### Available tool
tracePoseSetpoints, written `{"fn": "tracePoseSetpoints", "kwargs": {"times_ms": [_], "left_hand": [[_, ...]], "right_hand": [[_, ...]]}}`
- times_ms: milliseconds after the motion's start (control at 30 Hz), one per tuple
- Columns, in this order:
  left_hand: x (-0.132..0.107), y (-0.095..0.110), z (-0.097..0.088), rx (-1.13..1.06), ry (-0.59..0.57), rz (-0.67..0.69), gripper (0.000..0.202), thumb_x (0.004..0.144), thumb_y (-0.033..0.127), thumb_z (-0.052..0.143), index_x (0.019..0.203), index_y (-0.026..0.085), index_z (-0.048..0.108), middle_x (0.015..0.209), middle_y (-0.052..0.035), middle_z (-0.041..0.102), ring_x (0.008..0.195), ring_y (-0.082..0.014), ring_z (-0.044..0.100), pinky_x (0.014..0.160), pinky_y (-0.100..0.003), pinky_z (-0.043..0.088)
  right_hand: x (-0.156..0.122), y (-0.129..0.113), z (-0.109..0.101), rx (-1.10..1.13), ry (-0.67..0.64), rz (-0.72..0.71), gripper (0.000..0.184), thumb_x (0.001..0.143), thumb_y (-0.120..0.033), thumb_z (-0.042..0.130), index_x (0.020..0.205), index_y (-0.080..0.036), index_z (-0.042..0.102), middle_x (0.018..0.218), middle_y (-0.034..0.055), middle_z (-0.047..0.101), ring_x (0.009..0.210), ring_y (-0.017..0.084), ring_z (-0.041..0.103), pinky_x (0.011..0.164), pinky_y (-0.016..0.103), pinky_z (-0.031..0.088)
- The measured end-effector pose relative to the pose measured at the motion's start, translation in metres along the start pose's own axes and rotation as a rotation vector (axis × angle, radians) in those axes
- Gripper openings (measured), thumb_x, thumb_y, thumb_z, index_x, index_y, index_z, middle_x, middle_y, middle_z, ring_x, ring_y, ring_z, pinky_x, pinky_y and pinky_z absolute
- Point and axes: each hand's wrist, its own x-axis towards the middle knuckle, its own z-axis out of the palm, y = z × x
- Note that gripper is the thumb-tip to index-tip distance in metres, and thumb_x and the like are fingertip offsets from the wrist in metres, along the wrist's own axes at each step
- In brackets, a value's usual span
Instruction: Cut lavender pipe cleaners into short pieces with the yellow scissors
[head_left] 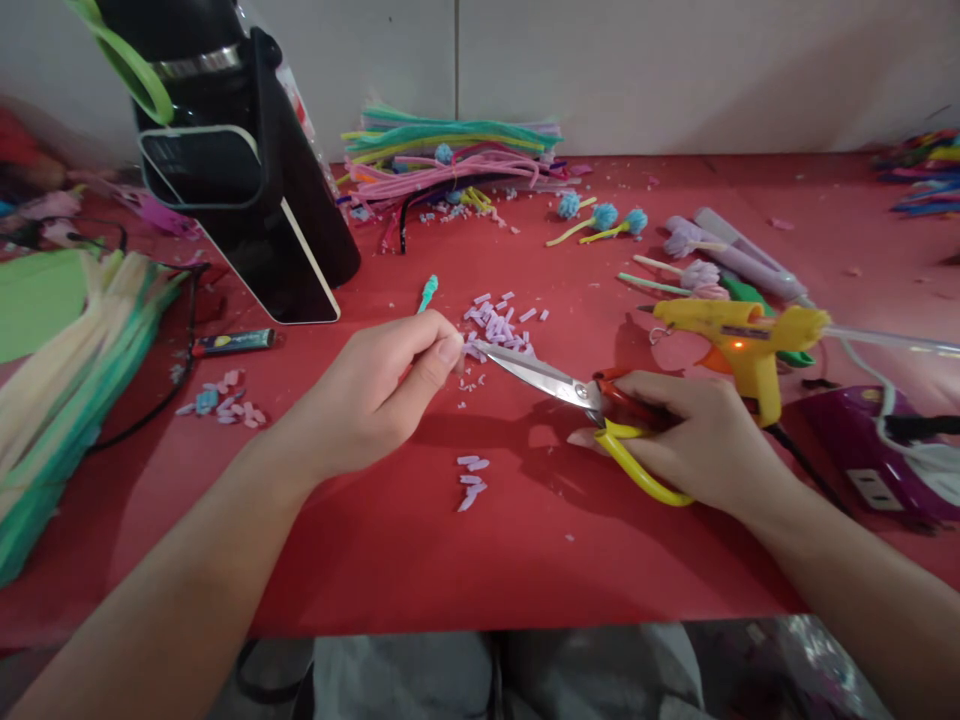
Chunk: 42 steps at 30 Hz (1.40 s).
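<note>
My left hand [390, 385] is closed in a pinch over the middle of the red table. Lilac shows right at its fingertips, but I cannot separate it from the pile of short lilac pipe cleaner pieces [499, 322] behind. My right hand [690, 430] grips scissors [544, 378] with one red and one yellow handle. Their blades look nearly closed, tips just right of the left fingertips. A smaller group of lilac pieces [471, 480] lies nearer the front edge. Beyond the left hand rests a small turquoise twisted piece [428, 292].
A black bottle [247, 170] stands at back left, near bundled pipe cleaners [457, 155]. Blue-topped stems [600, 218] lie at the back. On the right are a yellow glue gun [739, 335], its light lit, and a purple power strip [862, 450]. Pale and green strips [82, 370] lie left.
</note>
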Motion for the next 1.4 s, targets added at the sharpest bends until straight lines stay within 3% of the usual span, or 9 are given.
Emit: {"fn": "tracePoseSetpoints", "kwargs": {"times_ms": [1033,1200,1300,1400], "left_hand": [[0.0011,-0.0009,-0.0008,-0.02,-0.023,0.001,0.027,0.101,0.03,0.04,0.078,0.02,0.049,0.07,0.0024,0.049,0.065,-0.0117,0.045,0.062,-0.026,0.039],[0.0015,-0.0015,-0.0015,-0.002,-0.022,0.024,0.025,0.101,0.029,0.042,0.08,0.019,0.051,0.072,0.0024,0.053,0.067,-0.0113,0.049,0.064,-0.025,0.041],[0.0013,-0.0016,-0.0038,0.006,-0.066,0.065,0.021,0.099,0.027,0.048,0.081,0.019,0.056,0.075,0.0026,0.059,0.069,-0.0106,0.053,0.068,-0.023,0.043],[-0.0002,-0.002,-0.0063,-0.012,-0.205,0.123,0.017,0.095,0.025,0.054,0.082,0.02,0.064,0.081,0.0022,0.067,0.074,-0.0106,0.06,0.072,-0.022,0.045]], "right_hand": [[0.0009,0.0024,0.0023,-0.032,0.011,0.025,0.051,0.067,-0.065,0.075,0.066,-0.016,0.058,0.059,-0.0049,0.032,0.056,0.009,0.028,0.047,0.022,0.026],[0.0009,-0.0002,0.001,-0.023,0.055,0.061,0.06,0.064,-0.071,0.074,0.059,-0.019,0.045,0.058,-0.0052,0.028,0.056,0.009,0.025,0.047,0.024,0.023],[0.0014,0.0002,0.0005,-0.041,0.047,0.069,0.06,0.065,-0.073,0.073,0.061,-0.019,0.047,0.058,-0.005,0.029,0.056,0.009,0.025,0.048,0.024,0.023],[0.0014,0.0013,0.0009,-0.044,0.042,0.079,0.061,0.065,-0.074,0.072,0.061,-0.019,0.047,0.058,-0.0049,0.029,0.057,0.009,0.026,0.048,0.025,0.023]]}}
